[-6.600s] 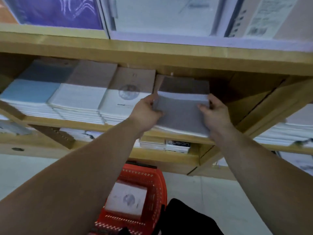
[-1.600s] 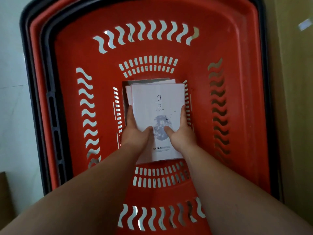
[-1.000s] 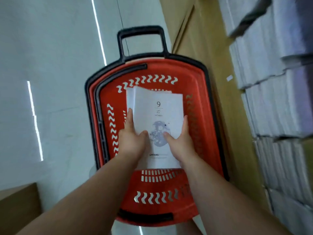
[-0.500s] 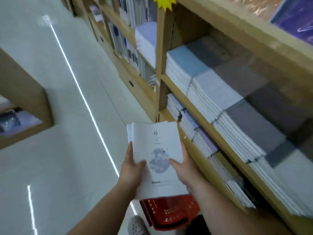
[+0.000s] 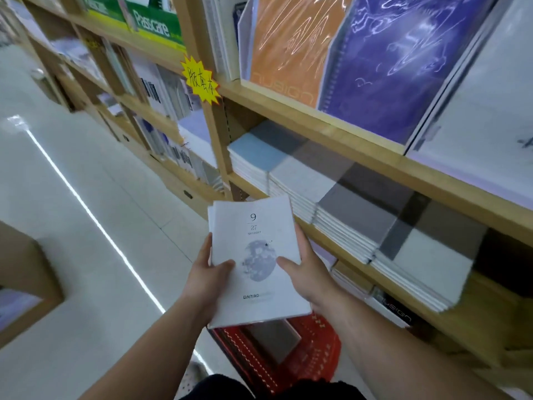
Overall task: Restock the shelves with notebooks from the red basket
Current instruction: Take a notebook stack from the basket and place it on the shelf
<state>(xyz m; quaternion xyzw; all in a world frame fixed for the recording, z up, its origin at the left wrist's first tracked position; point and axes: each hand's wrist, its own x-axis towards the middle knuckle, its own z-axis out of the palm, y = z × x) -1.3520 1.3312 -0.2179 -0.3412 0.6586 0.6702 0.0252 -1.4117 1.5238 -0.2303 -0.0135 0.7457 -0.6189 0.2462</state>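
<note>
I hold a small stack of white notebooks (image 5: 256, 255) with a moon picture and "9 / 27" on the cover, in front of the wooden shelf (image 5: 360, 246). My left hand (image 5: 207, 272) grips its left edge, thumb on the cover. My right hand (image 5: 305, 272) grips its right edge the same way. Below the stack stands the red basket (image 5: 305, 350) on the floor, with a grey notebook (image 5: 271, 339) inside. On the shelf lie stacks of blue (image 5: 253, 151), light grey (image 5: 302, 180), dark grey (image 5: 354, 212) and white notebooks (image 5: 427, 255).
Above that shelf stand orange (image 5: 285, 44) and purple spiral notebooks (image 5: 398, 53). A yellow star tag (image 5: 200, 80) hangs on the upright post. More shelves run away to the left. White floor (image 5: 72, 226) lies to the left, with a wooden unit (image 5: 26, 284) at the far left.
I lifted the white stack out of the red basket with both hands and raised it to shelf height. My view turned from the basket up to the shelves.
</note>
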